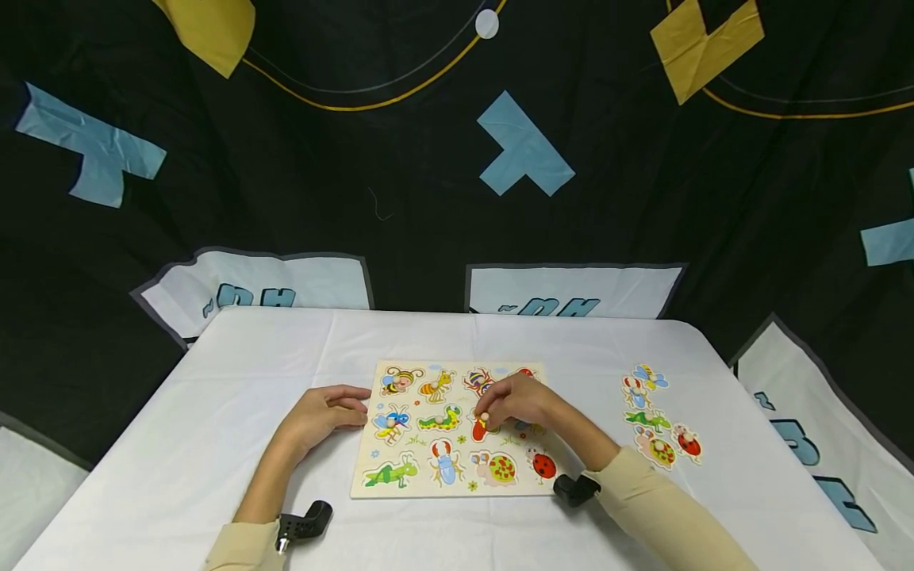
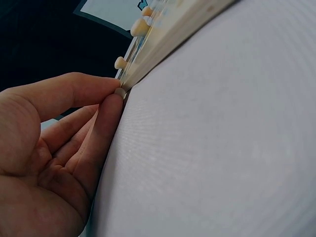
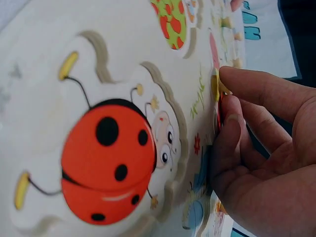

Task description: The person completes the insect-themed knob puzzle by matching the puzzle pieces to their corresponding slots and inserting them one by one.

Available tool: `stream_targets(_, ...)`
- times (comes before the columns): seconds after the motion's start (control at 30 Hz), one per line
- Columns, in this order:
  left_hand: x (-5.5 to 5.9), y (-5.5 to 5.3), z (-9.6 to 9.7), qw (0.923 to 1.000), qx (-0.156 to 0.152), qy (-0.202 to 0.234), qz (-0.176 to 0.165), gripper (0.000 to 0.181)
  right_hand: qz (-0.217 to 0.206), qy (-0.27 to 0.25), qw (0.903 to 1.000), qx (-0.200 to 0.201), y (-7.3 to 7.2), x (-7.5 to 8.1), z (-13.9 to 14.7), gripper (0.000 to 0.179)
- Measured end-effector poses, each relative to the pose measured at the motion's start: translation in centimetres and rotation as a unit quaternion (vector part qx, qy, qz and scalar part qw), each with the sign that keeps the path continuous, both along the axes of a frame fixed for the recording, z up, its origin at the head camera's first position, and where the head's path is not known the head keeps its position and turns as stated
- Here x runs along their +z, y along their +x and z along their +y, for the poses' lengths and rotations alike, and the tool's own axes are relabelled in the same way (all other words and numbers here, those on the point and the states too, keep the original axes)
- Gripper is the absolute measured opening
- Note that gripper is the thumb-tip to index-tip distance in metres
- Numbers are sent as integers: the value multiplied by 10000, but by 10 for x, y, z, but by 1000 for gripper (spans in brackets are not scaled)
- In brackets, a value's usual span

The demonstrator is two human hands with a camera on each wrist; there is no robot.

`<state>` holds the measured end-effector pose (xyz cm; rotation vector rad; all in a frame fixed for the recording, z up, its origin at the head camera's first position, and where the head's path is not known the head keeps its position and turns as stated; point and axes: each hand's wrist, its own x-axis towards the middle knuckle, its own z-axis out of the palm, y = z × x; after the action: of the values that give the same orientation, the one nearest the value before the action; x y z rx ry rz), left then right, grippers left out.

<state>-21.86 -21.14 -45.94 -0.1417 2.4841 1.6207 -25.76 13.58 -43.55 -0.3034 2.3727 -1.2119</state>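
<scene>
A wooden insect puzzle board lies flat on the white table. At its left edge, my left hand pinches the rim between thumb and forefinger; the left wrist view shows the fingertips meeting at the board's edge. My right hand is over the board's right half, thumb and forefinger pinching a red-and-yellow puzzle piece at the middle row. The fingers partly cover that piece. Nearer the right wrist is a ladybug recess with its picture showing at the bottom.
Right of the board lie several loose pieces: a blue-winged bee, a stag beetle, a grasshopper, a snail and a ladybug. Knobs stand up from the board. A black cloth hangs behind the table.
</scene>
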Motion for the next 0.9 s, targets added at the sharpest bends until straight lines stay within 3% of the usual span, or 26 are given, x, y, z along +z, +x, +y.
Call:
stream_targets(0.17,0,1,1,10000,6,-27,7,47,18,-109,9999,-39,-3,3,8,21)
stream_targets(0.5,1,1,0,10000,5,-71,-4,47,20,-373,9973,-633,-8,15,40,24)
stream_targets(0.7,3,3,1,10000,-53,-18,47,48,307,-196,9961,-798,-11,22,60,30)
stream_targets(0.9,3,2,2,9998,-79,183,93,49,316,-66,9930,-1138,-11,22,80,26)
